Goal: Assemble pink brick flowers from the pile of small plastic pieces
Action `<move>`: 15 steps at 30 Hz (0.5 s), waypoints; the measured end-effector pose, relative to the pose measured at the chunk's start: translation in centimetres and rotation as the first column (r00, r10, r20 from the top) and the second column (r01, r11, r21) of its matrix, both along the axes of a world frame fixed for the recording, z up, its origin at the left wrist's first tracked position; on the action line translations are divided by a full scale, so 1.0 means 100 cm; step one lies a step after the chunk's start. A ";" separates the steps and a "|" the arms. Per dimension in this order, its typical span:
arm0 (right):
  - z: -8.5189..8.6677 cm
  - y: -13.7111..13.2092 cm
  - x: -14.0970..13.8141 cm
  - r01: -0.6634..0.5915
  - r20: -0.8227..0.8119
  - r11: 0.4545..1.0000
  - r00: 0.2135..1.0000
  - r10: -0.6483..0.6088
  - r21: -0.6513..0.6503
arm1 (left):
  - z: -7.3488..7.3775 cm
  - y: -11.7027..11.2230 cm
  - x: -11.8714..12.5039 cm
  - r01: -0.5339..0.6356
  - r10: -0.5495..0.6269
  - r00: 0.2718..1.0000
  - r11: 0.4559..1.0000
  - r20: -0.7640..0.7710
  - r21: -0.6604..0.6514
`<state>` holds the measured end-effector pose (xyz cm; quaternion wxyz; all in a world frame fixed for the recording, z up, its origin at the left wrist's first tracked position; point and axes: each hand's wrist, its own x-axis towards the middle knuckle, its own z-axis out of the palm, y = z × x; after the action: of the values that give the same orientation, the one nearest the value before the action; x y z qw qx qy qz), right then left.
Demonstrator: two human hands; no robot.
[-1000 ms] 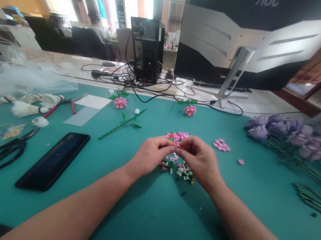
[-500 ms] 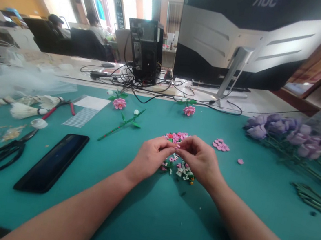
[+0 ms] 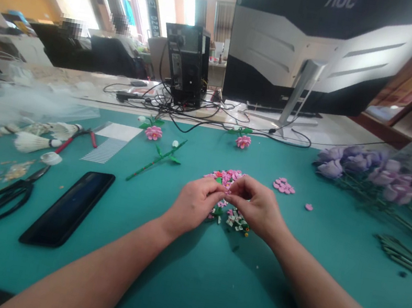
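My left hand (image 3: 193, 206) and my right hand (image 3: 257, 209) meet above the teal cutting mat (image 3: 182, 288), fingertips pinched together on a small pink plastic piece (image 3: 228, 190). Just beyond them lies a heap of pink plastic petals (image 3: 222, 176). Under and nearer my hands is a scatter of green and white small parts (image 3: 233, 219). Several pink petals (image 3: 283, 186) lie to the right. Finished pink flowers (image 3: 153, 133) and a green stem with a white bud (image 3: 157, 161) lie farther back on the left.
Purple artificial flowers (image 3: 370, 172) lie at the right. A black phone (image 3: 67, 208), black-handled scissors (image 3: 2, 200), red-handled pliers (image 3: 81, 138) and shuttlecocks (image 3: 32, 142) lie on the left. Behind the mat stand a computer tower (image 3: 185, 65), tangled cables and a monitor (image 3: 319, 52).
Both hands have shifted slightly, and more of the pink heap now shows beside my left hand. The fingertips stay pinched together, and nothing else on the mat has visibly moved.
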<state>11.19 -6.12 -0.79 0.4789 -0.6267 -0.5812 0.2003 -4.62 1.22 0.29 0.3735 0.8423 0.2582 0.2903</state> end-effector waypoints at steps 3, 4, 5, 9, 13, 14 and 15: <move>0.000 0.002 0.000 -0.014 -0.069 0.999 0.998 0.012 -0.030 | -0.003 0.002 0.002 -0.029 0.031 1.000 0.983 0.005 -0.184; 0.000 0.003 0.001 -0.025 -0.101 0.999 0.995 0.021 -0.036 | -0.005 0.003 0.003 -0.043 0.050 0.999 0.956 0.018 -0.290; 0.000 0.004 0.001 -0.036 -0.135 0.999 0.990 0.031 -0.039 | -0.007 0.004 0.004 -0.052 0.073 0.997 0.915 0.036 -0.400; -0.003 0.007 0.003 -0.041 -0.214 0.999 0.976 0.034 -0.028 | -0.013 0.009 0.008 -0.038 0.145 0.984 0.743 0.105 -0.668; -0.008 0.008 0.003 -0.005 -0.173 1.000 0.985 0.008 0.021 | -0.012 0.010 0.008 -0.017 0.155 0.979 0.704 0.131 -0.710; -0.009 0.007 0.002 -0.002 -0.152 0.999 0.988 0.008 0.040 | -0.012 0.010 0.008 -0.015 0.154 0.979 0.703 0.132 -0.711; -0.009 0.007 0.002 0.002 -0.120 0.998 0.993 0.005 0.061 | -0.011 0.010 0.008 -0.012 0.151 0.980 0.704 0.133 -0.710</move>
<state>11.36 -5.44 -1.65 0.5316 -0.5982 -0.5577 0.2204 -3.81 2.18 -0.81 0.6755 0.5931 0.3516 0.2612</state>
